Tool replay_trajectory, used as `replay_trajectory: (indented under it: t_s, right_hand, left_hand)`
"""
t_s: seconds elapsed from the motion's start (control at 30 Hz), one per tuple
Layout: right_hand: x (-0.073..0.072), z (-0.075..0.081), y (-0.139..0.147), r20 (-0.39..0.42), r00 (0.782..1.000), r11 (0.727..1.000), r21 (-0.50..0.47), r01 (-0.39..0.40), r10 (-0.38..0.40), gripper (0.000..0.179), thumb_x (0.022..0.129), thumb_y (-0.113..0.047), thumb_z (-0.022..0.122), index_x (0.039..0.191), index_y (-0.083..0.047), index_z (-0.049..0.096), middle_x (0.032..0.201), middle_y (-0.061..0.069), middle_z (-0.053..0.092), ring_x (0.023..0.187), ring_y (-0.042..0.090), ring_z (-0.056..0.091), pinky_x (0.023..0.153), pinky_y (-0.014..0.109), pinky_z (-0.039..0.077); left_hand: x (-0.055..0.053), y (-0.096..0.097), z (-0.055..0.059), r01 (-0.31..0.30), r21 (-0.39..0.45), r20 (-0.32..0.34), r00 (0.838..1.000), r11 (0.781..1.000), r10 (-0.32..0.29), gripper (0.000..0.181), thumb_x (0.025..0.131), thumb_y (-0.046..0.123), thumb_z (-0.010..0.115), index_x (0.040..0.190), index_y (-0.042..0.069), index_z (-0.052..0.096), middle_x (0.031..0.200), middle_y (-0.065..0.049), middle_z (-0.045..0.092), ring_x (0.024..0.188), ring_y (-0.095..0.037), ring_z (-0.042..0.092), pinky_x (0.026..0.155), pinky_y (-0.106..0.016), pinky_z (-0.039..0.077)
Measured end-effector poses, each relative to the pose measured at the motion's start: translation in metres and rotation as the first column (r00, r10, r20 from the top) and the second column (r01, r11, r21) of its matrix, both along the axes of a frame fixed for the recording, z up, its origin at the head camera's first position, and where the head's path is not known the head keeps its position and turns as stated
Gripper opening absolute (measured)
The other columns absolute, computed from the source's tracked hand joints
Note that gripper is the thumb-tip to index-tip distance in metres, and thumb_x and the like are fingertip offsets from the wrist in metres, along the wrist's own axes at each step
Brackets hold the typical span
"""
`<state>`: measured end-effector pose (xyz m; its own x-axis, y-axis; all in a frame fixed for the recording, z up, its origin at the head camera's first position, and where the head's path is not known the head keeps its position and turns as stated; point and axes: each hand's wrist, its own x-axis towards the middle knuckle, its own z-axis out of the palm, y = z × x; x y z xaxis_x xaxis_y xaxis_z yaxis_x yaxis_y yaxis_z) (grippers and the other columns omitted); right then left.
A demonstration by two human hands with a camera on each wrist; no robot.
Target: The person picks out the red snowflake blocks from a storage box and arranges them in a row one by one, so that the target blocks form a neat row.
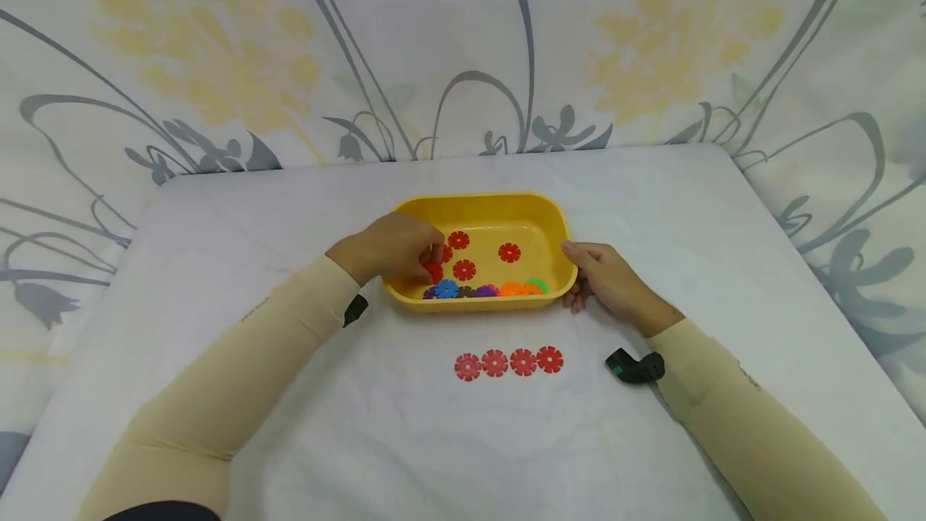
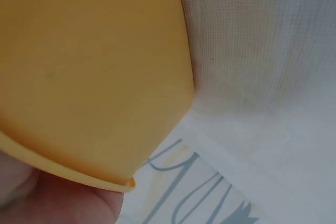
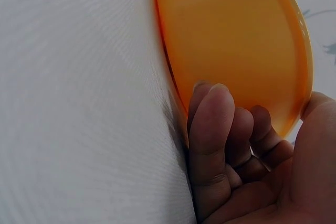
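Note:
A yellow tray (image 1: 477, 304) stands on the white cloth, with several red interlocking flower discs (image 1: 465, 269) inside. My left hand (image 1: 405, 246) reaches over its left rim. The curled fingers pinch a red disc (image 1: 433, 272) low in the tray, partly covered by the hand. In the left wrist view the tray's outer wall (image 2: 94, 77) fills much of the picture and hides the fingertips. At the other end my right hand (image 1: 611, 280) grips the tray's rim, thumb on top. Its bent fingers (image 3: 212, 124) lie against the outer wall in the right wrist view.
Red discs (image 1: 495, 363) lie in a row on the cloth in front of the tray. Blue (image 1: 446, 289), purple, orange (image 1: 512, 289) and green discs lie along the tray's near side. A flower-patterned curtain (image 1: 463, 47) hangs behind the table (image 1: 289, 199).

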<state>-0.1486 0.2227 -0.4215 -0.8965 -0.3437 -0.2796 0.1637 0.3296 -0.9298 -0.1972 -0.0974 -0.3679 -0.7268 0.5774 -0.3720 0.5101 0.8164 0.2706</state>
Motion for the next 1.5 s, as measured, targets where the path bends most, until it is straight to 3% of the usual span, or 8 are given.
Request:
replay_trajectory:
  t_s: [0.23,0.47,0.67,0.83,1.0,1.1,1.27,1.5]
  right_hand:
    - [-0.002,0.001,0.000,-0.025,1.000,1.000,-0.007,-0.013,0.012,0.054,0.108,-0.042,0.037,0.105,0.008,0.057,0.071,0.009,0.065,0.058,0.017,0.060,0.059,0.030,0.058]
    - [-0.001,0.002,0.002,-0.007,1.000,1.000,-0.011,-0.003,0.003,0.054,0.109,-0.042,0.036,0.105,0.008,0.056,0.070,0.007,0.065,0.057,0.017,0.061,0.059,0.029,0.058]
    - [-0.002,0.001,0.000,-0.036,0.999,1.000,-0.006,-0.024,0.023,0.055,0.108,-0.043,0.036,0.108,0.008,0.057,0.073,0.010,0.065,0.059,0.018,0.061,0.060,0.029,0.058]
    - [-0.002,-0.001,0.001,-0.009,1.000,1.000,0.002,-0.009,0.009,0.057,0.108,-0.046,0.037,0.109,0.008,0.056,0.072,0.009,0.066,0.059,0.018,0.062,0.059,0.030,0.058]
    - [0.000,-0.002,0.002,-0.007,1.000,1.000,-0.002,-0.011,0.011,0.058,0.108,-0.046,0.037,0.110,0.008,0.057,0.073,0.008,0.065,0.060,0.018,0.062,0.059,0.030,0.058]
    - [-0.001,0.000,0.002,-0.016,1.000,1.000,0.003,-0.013,0.013,0.056,0.108,-0.045,0.037,0.111,0.008,0.056,0.073,0.008,0.065,0.060,0.018,0.062,0.060,0.030,0.058]
    - [-0.001,-0.001,0.003,-0.013,1.000,1.000,0.017,-0.007,0.007,0.056,0.108,-0.044,0.037,0.112,0.008,0.055,0.073,0.008,0.066,0.060,0.018,0.062,0.060,0.030,0.058]
    - [0.000,-0.001,0.001,-0.007,1.000,1.000,-0.003,-0.007,0.007,0.056,0.108,-0.044,0.037,0.109,0.009,0.055,0.072,0.007,0.065,0.059,0.017,0.062,0.059,0.030,0.058]
  left_hand:
    - [-0.002,0.003,-0.002,-0.037,0.046,-0.055,0.998,0.998,0.039,0.020,0.085,0.031,0.081,0.090,0.017,0.067,0.081,0.001,0.064,0.082,-0.018,0.056,0.077,-0.028,0.049]
    - [-0.001,0.003,-0.007,-0.100,0.196,-0.075,0.990,0.975,0.117,0.015,0.093,0.030,0.071,0.100,0.016,0.070,0.089,0.001,0.069,0.083,-0.017,0.060,0.081,-0.028,0.054]
    - [0.015,-0.006,-0.001,-0.166,0.400,-0.071,0.975,0.902,0.211,0.021,0.099,0.025,0.064,0.116,0.014,0.069,0.102,-0.002,0.071,0.091,-0.018,0.062,0.087,-0.032,0.057]
    - [0.039,-0.012,0.005,-0.114,0.550,-0.105,0.973,0.828,0.204,0.022,0.100,0.020,0.062,0.118,0.009,0.069,0.097,-0.007,0.072,0.085,-0.017,0.061,0.080,-0.030,0.057]
    - [0.068,-0.019,0.009,-0.065,0.613,-0.125,0.976,0.788,0.178,0.022,0.098,0.017,0.065,0.118,0.011,0.070,0.094,-0.004,0.073,0.080,-0.012,0.060,0.072,-0.026,0.056]
    - [0.082,-0.023,0.011,-0.065,0.623,-0.085,0.985,0.780,0.149,0.021,0.095,0.018,0.069,0.115,0.013,0.072,0.090,-0.001,0.073,0.078,-0.009,0.060,0.070,-0.024,0.056]
    - [0.095,-0.024,0.009,-0.090,0.619,0.070,0.996,0.780,0.059,0.019,0.089,0.018,0.076,0.108,0.016,0.074,0.088,0.006,0.074,0.075,-0.008,0.061,0.069,-0.023,0.056]
    - [0.104,-0.022,0.007,-0.050,0.542,0.113,0.993,0.839,-0.015,0.017,0.086,0.024,0.080,0.102,0.023,0.076,0.083,0.015,0.070,0.071,-0.005,0.059,0.064,-0.021,0.054]
